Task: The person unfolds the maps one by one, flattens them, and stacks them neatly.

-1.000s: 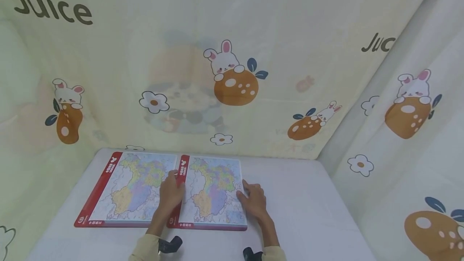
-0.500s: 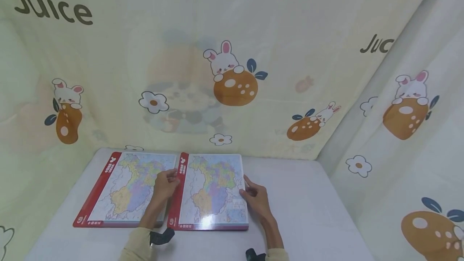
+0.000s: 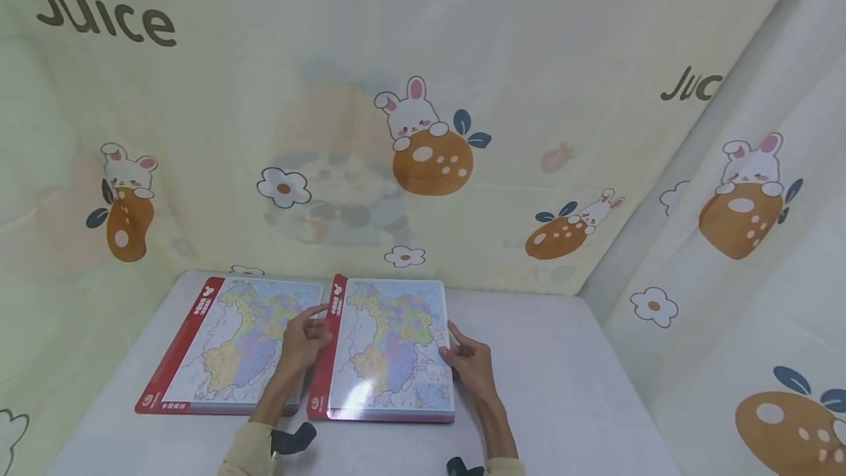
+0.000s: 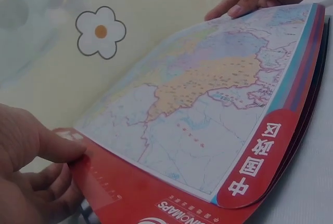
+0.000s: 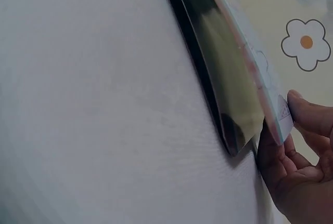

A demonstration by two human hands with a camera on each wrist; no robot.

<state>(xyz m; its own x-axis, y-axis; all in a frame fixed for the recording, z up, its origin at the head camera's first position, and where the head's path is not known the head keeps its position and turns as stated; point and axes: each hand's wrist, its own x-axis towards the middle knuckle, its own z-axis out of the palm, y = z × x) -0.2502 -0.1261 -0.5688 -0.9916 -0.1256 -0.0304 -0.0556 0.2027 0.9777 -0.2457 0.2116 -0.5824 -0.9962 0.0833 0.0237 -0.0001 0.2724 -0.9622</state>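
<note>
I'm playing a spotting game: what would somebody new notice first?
Probably the middle bunny on the cloth, peeking over a brown fruit. Next, the left map on the white table below, and beside it the red-edged right map, pinched by the left grip and right grip.

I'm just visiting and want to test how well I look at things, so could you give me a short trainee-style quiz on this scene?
1. Multiple choice: in the head view, what colour is the band along the left edge of the map on the right?
A) green
B) red
C) black

2. True or false: the left hand and the right hand are pinching opposite edges of the same map.

3. Count: how many maps show their printed face in the head view?

Key:
1. B, red.
2. True; both hold the map on the right.
3. Two; the other is the map on the left.
</note>
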